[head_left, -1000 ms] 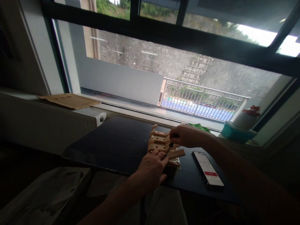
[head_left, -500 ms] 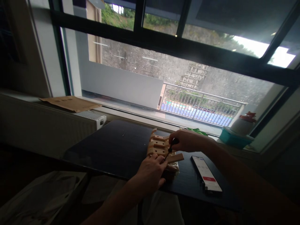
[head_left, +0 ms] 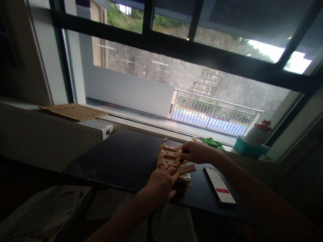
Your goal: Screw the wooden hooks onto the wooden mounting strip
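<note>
My right hand (head_left: 193,151) is closed around the dark handle of a screwdriver (head_left: 181,161). The shaft slants down and left to the near part of a pale wooden rack (head_left: 170,154), and its tip is hidden by my left fingers. The rack has several slats with dark holes and curved ends. My left hand (head_left: 161,179) grips the rack's near end from the left, beside a flat wooden slat (head_left: 187,169) that sticks out to the right. Under the rack lies a package in clear plastic (head_left: 186,179).
The dark table (head_left: 113,161) stands below a window. On its right lies a phone (head_left: 220,185) with a lit screen. A small metal piece (head_left: 131,145) rests on the left. A green cloth (head_left: 212,143), a teal box (head_left: 249,148) and a brown envelope (head_left: 74,111) lie farther back.
My right hand has turned around the screwdriver, so less of the handle shows. My left hand keeps its hold on the rack. The whole view has shifted slightly.
</note>
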Demonstrator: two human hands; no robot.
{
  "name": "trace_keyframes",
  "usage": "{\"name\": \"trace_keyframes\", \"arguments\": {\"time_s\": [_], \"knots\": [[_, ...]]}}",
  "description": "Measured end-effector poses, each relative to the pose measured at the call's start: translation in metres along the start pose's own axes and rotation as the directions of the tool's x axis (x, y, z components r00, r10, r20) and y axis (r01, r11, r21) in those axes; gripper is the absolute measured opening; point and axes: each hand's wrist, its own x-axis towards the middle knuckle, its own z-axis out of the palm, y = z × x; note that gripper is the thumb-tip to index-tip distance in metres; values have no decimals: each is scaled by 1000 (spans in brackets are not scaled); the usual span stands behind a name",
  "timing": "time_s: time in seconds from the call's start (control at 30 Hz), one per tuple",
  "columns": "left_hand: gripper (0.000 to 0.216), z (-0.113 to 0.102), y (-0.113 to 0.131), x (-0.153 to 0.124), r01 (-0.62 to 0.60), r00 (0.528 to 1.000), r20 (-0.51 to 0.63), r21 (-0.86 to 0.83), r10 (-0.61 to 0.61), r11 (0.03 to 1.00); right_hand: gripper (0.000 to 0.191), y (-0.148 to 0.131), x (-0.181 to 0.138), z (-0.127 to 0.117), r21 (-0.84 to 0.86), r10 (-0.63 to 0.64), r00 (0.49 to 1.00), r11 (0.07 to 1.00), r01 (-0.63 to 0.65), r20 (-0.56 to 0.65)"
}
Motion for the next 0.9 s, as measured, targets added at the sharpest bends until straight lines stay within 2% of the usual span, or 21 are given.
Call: {"name": "trace_keyframes", "arguments": {"time_s": [0.17, 0.3, 0.53, 0.73, 0.9], "knots": [[48, 1, -1, 1, -3, 1000, -3, -11, 3, 1000, 22, -3, -5, -9, 8, -54, 998, 999, 54, 23], [46, 1, 0, 0, 0, 1000, -3, -21, 0, 1000, 17, -1, 0, -6, 24, -83, 995, 996, 82, 51], [46, -1, 2, -1, 3, 1000, 6, -19, -3, 1000, 25, 7, 8, 5, 29, -36, 999, 999, 35, 19], [46, -3, 1, 1, 9, 1000, 8, -15, -9, 1000, 25, 3, 0, -4, 16, -10, 1000, 1000, 10, 2], [47, 0, 0, -1, -3, 1000, -13, -21, 3, 1000, 19, 1, 0, -8, 10, -99, 995, 995, 98, 18]]}}
